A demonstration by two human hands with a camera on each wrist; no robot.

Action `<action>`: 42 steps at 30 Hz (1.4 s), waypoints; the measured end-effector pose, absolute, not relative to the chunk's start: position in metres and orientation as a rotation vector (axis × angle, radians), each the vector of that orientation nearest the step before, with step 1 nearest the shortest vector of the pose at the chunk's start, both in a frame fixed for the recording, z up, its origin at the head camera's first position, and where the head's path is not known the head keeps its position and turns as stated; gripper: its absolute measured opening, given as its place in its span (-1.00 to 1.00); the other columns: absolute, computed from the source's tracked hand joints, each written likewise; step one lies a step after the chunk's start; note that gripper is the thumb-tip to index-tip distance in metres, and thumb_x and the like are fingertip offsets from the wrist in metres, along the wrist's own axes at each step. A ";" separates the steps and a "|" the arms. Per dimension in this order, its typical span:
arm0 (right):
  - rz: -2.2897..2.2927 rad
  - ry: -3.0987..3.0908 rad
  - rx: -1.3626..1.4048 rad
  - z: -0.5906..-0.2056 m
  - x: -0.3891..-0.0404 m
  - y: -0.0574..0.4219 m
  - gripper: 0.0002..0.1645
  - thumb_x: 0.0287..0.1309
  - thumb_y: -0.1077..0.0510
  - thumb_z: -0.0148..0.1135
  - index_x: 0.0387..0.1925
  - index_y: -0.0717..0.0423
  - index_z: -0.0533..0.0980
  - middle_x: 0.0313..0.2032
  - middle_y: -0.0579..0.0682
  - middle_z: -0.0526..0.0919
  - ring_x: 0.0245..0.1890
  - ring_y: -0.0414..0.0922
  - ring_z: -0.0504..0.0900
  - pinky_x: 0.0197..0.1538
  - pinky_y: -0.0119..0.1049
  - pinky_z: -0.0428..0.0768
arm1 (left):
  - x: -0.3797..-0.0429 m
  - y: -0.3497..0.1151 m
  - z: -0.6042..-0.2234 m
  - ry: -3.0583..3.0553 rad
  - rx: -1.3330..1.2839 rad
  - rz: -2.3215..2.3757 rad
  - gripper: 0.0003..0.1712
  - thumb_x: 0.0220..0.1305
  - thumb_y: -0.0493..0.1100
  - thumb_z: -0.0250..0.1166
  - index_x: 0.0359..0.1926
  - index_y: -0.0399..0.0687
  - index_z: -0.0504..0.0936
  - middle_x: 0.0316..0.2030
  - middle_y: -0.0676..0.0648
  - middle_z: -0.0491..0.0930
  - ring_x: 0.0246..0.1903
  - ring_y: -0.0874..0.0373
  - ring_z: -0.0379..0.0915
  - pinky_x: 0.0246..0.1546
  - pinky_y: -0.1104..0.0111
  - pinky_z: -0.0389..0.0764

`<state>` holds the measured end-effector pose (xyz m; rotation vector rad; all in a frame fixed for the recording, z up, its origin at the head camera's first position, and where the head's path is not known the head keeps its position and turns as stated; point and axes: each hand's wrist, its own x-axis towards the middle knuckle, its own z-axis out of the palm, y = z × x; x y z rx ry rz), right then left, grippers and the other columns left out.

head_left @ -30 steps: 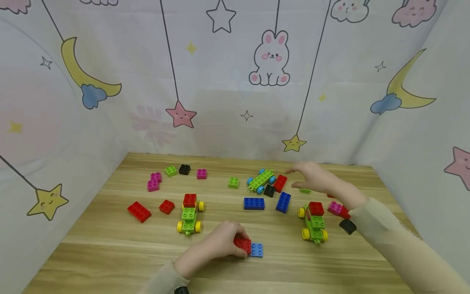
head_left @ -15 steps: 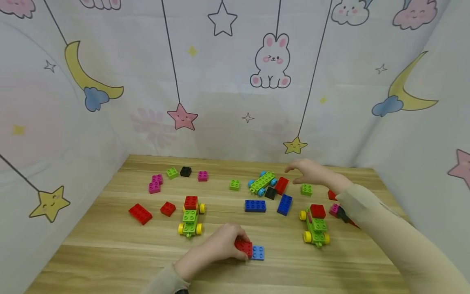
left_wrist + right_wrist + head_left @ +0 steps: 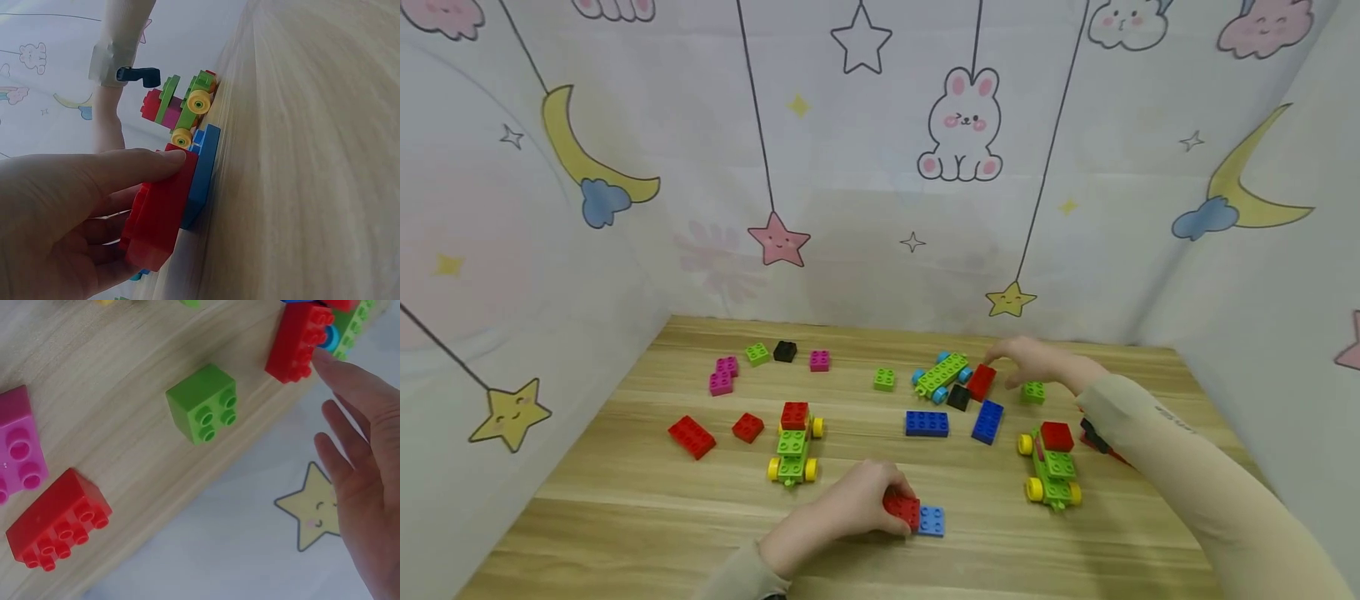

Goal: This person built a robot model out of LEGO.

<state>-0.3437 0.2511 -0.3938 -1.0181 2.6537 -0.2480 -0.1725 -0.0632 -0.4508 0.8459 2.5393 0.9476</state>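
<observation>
In the head view, my left hand [image 3: 868,500] grips a red brick [image 3: 902,511] near the table's front. The left wrist view shows the thumb on one side of the red brick [image 3: 159,212] and curled fingers on the other. A light blue brick [image 3: 932,521] lies flat against it, its right half showing. My right hand [image 3: 1037,364] reaches to the back right, holding nothing. Its fingertips are right at another red brick [image 3: 982,382]; in the right wrist view the thumb overlaps the end of that red brick [image 3: 297,344]. A green brick [image 3: 203,403] sits close by.
Two green-and-red toy cars with yellow wheels, one left [image 3: 793,446] and one right [image 3: 1051,467], flank the left hand. A green car base [image 3: 942,377], a black brick [image 3: 958,397] and blue bricks [image 3: 927,423] lie mid-table. Red bricks [image 3: 692,437] and pink bricks [image 3: 721,382] are at left.
My right hand has lowered and come nearer the red brick at the back. The left hand keeps its grip on the red brick. The whole head view has shifted slightly.
</observation>
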 end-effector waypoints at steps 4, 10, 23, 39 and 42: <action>-0.233 2.603 -0.985 -0.398 -0.345 0.251 -0.41 0.08 0.37 0.36 0.19 0.21 0.49 0.20 0.21 0.54 0.23 0.22 0.46 0.23 0.15 0.46 | -0.172 -0.063 -0.450 2.543 0.844 0.938 -0.61 -0.12 -0.06 0.60 -0.21 -0.03 0.74 -0.35 0.17 0.62 -0.38 0.43 0.38 -0.31 0.57 0.44; -0.232 2.574 -0.985 -0.402 -0.345 0.251 -0.41 0.10 0.39 0.32 0.22 0.24 0.48 0.22 0.22 0.53 0.24 0.23 0.46 0.25 0.15 0.45 | -0.172 -0.063 -0.451 2.550 0.836 0.932 -0.60 -0.12 -0.06 0.60 -0.21 -0.02 0.73 -0.34 0.16 0.62 -0.36 0.43 0.38 -0.31 0.56 0.44; -0.231 2.570 -0.954 -0.406 -0.343 0.254 -0.47 0.11 0.35 0.31 0.17 0.26 0.52 0.22 0.28 0.52 0.25 0.26 0.44 0.26 0.17 0.43 | -0.172 -0.063 -0.451 2.542 0.825 0.919 -0.60 -0.10 -0.06 0.59 -0.18 -0.02 0.73 -0.32 0.16 0.63 -0.34 0.42 0.39 -0.27 0.55 0.45; -0.306 2.643 -0.933 -0.411 -0.343 0.258 -0.58 0.12 0.34 0.31 0.06 0.31 0.57 0.03 0.23 0.65 0.05 0.18 0.59 0.14 0.09 0.56 | -0.173 -0.064 -0.453 2.555 0.827 0.911 -0.60 -0.11 -0.04 0.60 -0.19 -0.01 0.74 -0.32 0.17 0.63 -0.33 0.42 0.38 -0.26 0.55 0.44; -0.325 2.653 -0.917 -0.412 -0.343 0.258 -0.60 0.12 0.33 0.31 0.04 0.29 0.58 0.00 0.20 0.66 0.02 0.15 0.60 0.11 0.07 0.58 | -0.173 -0.064 -0.454 2.559 0.830 0.908 -0.60 -0.11 -0.04 0.60 -0.19 0.00 0.74 -0.32 0.17 0.63 -0.33 0.42 0.38 -0.26 0.55 0.44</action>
